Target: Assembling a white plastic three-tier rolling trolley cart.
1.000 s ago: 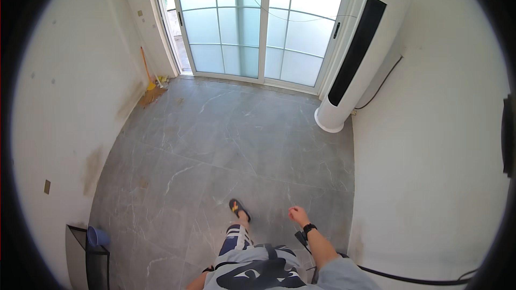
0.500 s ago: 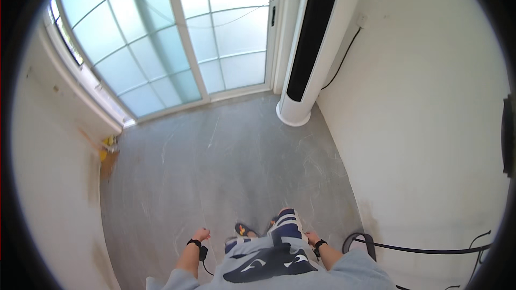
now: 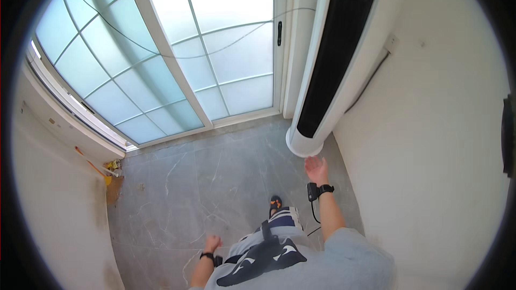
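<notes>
My right hand reaches forward with its palm showing and fingers stretched out, holding nothing. In the picture it lies just below the round white base of a tall floor-standing air conditioner with a black front panel; I cannot tell whether they touch. My left hand hangs low at my left side, fingers curled in, with nothing visible in them. Each wrist wears a black strap with a small black box, and a cable runs from the right box.
A sliding frosted-glass door with a black handle stands ahead, a thin cable drooping across it. Beside the air conditioner, a cord runs to a wall socket. A yellow-and-orange long-handled tool and cardboard lie in the left corner. The floor is grey.
I have moved nearer the door and air conditioner. My right hand has come up and forward from my side, its fingers now extended. My left hand remains low.
</notes>
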{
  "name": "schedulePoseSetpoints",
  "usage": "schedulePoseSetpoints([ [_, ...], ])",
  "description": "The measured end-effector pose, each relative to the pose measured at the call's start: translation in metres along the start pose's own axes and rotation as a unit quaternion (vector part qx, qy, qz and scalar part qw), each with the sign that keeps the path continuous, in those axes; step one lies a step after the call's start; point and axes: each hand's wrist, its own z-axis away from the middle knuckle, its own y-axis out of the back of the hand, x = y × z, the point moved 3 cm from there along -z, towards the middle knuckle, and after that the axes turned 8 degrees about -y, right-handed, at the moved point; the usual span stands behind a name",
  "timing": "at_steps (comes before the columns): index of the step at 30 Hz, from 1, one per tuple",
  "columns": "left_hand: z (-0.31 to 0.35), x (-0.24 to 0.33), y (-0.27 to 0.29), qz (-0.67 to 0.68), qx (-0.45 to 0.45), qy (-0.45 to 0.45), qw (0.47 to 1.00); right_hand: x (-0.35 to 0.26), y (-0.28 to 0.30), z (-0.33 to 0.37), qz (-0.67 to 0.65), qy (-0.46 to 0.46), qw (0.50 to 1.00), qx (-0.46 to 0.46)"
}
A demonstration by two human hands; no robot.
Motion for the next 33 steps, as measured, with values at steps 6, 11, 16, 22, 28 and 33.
schedulePoseSetpoints([
  [6, 0.089, 0.034, -0.032, -0.044, 0.006, 0.129, 0.991, -0.071, -0.178, -0.098, -0.111, 0.058, 0.987, -0.096],
  [11, 0.046, 0.009, -0.072, -0.028, -0.015, -0.040, 0.999, -0.107, -0.242, -0.162, -0.111, 0.044, 0.986, -0.117],
  [16, 0.029, 0.092, -0.057, 0.147, 0.030, 0.161, 0.975, -0.102, -0.267, -0.178, -0.119, 0.013, 0.981, -0.151],
  [22, 0.001, 0.185, -0.035, 0.190, 0.079, 0.076, 0.976, -0.119, -0.243, -0.179, -0.106, 0.041, 0.987, -0.110],
  [28, 0.031, 0.159, -0.068, 0.168, 0.070, 0.099, 0.978, -0.110, -0.257, -0.174, -0.056, 0.019, 0.987, -0.150],
  [33, 0.069, 0.099, -0.109, 0.223, 0.084, 0.097, 0.966, -0.113, -0.255, -0.173, -0.022, 0.006, 0.984, -0.174],
])
